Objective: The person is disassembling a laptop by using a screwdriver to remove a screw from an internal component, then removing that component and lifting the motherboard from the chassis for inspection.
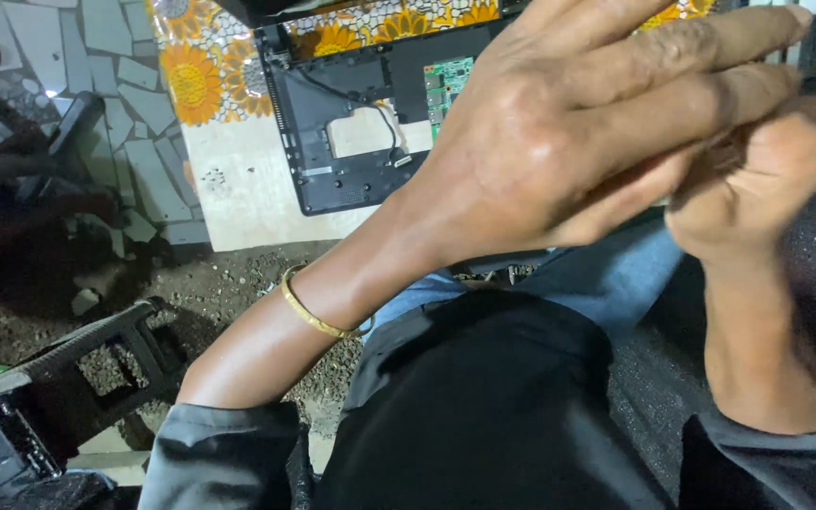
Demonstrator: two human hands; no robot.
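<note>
Left hand (559,142) raised close to camera, fingers stretched, touching right hand (757,179). Small dark thing (724,156) pinched between them, blurred; which grip really holds it cannot tell. Opened laptop base (351,104) behind, on flowered counter (195,80).

Dim, warm light with a sheen on the left hand (559,142); the right hand (757,179) is motion-blurred, the corners dark.

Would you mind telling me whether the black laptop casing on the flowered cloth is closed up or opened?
Opened. The laptop casing lies with its cover off, exposing a green circuit board and a loose black cable inside.
</note>
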